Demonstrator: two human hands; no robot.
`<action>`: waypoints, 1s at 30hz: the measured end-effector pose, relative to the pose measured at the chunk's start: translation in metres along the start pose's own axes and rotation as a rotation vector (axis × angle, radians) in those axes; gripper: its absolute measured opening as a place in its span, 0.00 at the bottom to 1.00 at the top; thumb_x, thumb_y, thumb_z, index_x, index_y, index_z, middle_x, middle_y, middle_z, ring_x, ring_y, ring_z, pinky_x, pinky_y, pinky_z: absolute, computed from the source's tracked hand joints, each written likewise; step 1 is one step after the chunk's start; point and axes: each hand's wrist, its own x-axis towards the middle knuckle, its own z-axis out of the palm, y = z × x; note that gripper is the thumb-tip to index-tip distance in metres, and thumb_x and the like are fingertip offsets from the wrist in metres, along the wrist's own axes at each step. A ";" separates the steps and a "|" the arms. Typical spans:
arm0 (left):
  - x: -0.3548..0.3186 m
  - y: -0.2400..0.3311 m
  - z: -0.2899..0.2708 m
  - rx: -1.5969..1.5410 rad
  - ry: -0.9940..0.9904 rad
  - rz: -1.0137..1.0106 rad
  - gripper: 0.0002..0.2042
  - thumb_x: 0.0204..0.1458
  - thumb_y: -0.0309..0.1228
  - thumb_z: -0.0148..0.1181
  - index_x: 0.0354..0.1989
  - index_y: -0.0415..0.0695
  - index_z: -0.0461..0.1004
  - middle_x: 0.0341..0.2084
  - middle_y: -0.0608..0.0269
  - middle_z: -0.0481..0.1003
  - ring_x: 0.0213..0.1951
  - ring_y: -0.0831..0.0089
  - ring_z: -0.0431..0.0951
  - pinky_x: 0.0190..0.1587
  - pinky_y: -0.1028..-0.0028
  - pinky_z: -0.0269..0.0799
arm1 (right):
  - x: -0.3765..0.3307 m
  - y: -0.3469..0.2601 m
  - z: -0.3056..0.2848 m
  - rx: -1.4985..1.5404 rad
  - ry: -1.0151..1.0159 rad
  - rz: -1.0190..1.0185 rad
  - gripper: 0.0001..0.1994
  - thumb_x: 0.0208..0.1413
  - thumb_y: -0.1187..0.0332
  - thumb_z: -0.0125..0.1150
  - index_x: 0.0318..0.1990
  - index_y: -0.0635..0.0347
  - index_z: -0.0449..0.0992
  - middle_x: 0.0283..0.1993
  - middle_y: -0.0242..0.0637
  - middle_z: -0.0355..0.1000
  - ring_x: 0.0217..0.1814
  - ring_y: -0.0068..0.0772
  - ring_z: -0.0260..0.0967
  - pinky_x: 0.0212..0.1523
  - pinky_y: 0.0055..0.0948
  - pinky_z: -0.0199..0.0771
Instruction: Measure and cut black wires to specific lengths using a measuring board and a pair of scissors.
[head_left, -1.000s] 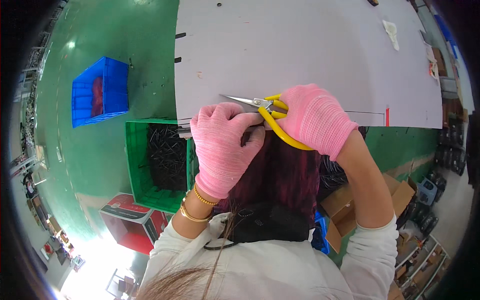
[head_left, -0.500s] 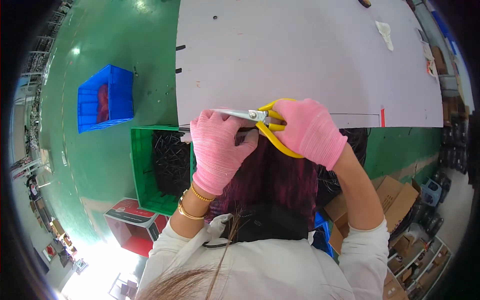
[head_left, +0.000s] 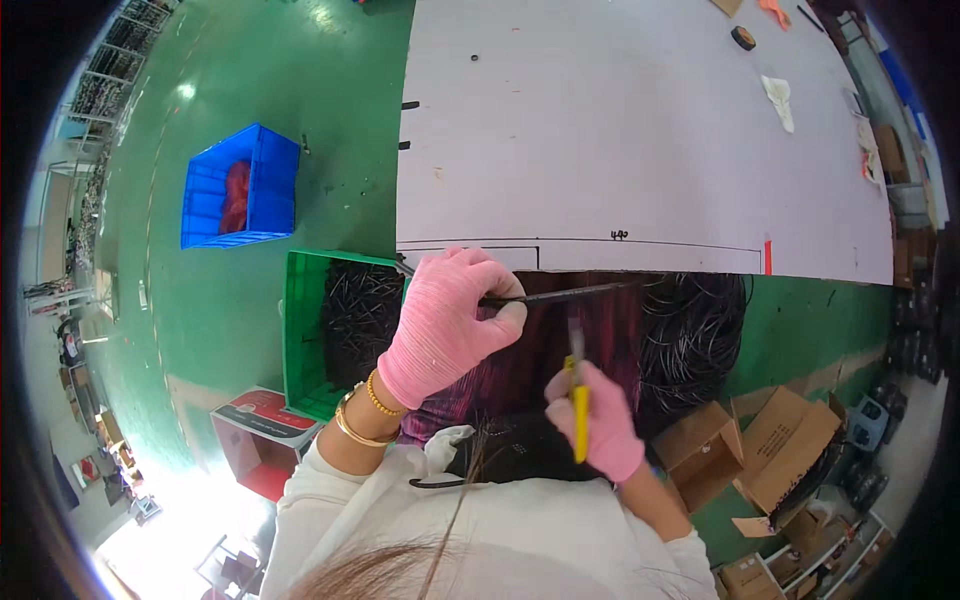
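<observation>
Both my hands wear pink knit gloves. My left hand (head_left: pixel 450 322) is closed at the table's near edge, pinching a thin black strip (head_left: pixel 572 295) between thumb and fingers. The strip sticks out to the right, roughly level, above my dark purple-patterned lap (head_left: pixel 540 350). Lower and to the right, my right hand (head_left: pixel 607 425) is wrapped around yellow-handled scissors (head_left: pixel 580 410). Their blades point away from me, below the strip and apart from it. Whether the blades are parted is hard to see, as they are blurred.
A white table (head_left: pixel 620 140) with drawn lines spreads ahead. Left of my lap stands a green crate (head_left: pixel 305 345) with short black pieces (head_left: pixel 360 310). Coiled black cords (head_left: pixel 695 335) hang at the right, near cardboard boxes (head_left: pixel 700 450). A blue bin (head_left: pixel 272 190) sits on the floor.
My right hand has drawn the scissors down from the table edge toward my lap, turning their blades away from me. The left hand has moved slightly right, and the black strip now shows plainly.
</observation>
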 end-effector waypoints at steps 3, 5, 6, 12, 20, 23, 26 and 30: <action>-0.006 0.007 -0.003 -0.079 -0.072 -0.057 0.03 0.40 0.26 0.65 0.23 0.43 0.77 0.22 0.60 0.74 0.31 0.59 0.74 0.36 0.64 0.70 | 0.002 0.026 0.008 -0.248 -0.050 0.050 0.11 0.55 0.68 0.63 0.36 0.60 0.66 0.32 0.29 0.66 0.33 0.24 0.64 0.36 0.24 0.68; -0.010 0.011 -0.005 -0.124 -0.105 -0.097 0.04 0.40 0.26 0.65 0.23 0.42 0.76 0.21 0.60 0.74 0.30 0.60 0.74 0.36 0.65 0.70 | 0.003 0.031 0.016 -0.263 -0.057 -0.010 0.08 0.60 0.66 0.58 0.37 0.58 0.66 0.31 0.29 0.64 0.31 0.22 0.61 0.33 0.23 0.66; -0.012 0.013 -0.006 -0.121 -0.103 -0.100 0.04 0.40 0.26 0.65 0.23 0.42 0.76 0.21 0.60 0.74 0.30 0.60 0.74 0.36 0.65 0.70 | 0.005 0.036 0.015 -0.262 -0.061 -0.010 0.08 0.60 0.66 0.58 0.37 0.58 0.66 0.31 0.29 0.64 0.31 0.22 0.61 0.33 0.23 0.66; -0.015 0.017 -0.005 -0.120 -0.140 -0.042 0.05 0.39 0.22 0.64 0.24 0.41 0.74 0.21 0.63 0.71 0.29 0.65 0.71 0.35 0.68 0.68 | 0.011 0.037 0.015 1.297 -0.339 0.494 0.10 0.71 0.63 0.42 0.39 0.56 0.68 0.27 0.27 0.59 0.26 0.20 0.54 0.28 0.22 0.60; -0.015 0.018 -0.004 -0.127 -0.134 -0.055 0.05 0.39 0.22 0.64 0.24 0.41 0.74 0.22 0.62 0.71 0.29 0.64 0.72 0.34 0.68 0.68 | 0.003 0.032 0.023 -0.297 -0.019 0.045 0.14 0.56 0.64 0.66 0.38 0.64 0.68 0.29 0.39 0.70 0.30 0.37 0.69 0.36 0.32 0.71; -0.015 0.015 -0.004 -0.110 -0.146 -0.047 0.05 0.39 0.22 0.64 0.24 0.41 0.74 0.22 0.62 0.71 0.29 0.64 0.72 0.35 0.67 0.69 | -0.002 0.008 0.032 -0.464 0.055 -0.054 0.13 0.57 0.65 0.65 0.38 0.64 0.68 0.28 0.39 0.70 0.29 0.36 0.69 0.36 0.31 0.71; -0.015 0.014 -0.002 -0.129 -0.142 -0.047 0.05 0.39 0.22 0.64 0.24 0.41 0.74 0.22 0.62 0.71 0.29 0.63 0.72 0.35 0.67 0.70 | 0.002 0.029 0.029 -0.284 0.030 -0.009 0.13 0.58 0.65 0.65 0.38 0.65 0.69 0.28 0.40 0.70 0.29 0.37 0.69 0.35 0.31 0.72; -0.015 0.012 -0.005 -0.128 -0.170 -0.071 0.05 0.40 0.21 0.64 0.24 0.41 0.73 0.22 0.62 0.71 0.30 0.68 0.73 0.35 0.70 0.70 | -0.004 0.021 0.033 -0.480 0.041 -0.249 0.11 0.71 0.66 0.42 0.40 0.61 0.69 0.24 0.28 0.61 0.23 0.19 0.59 0.26 0.18 0.61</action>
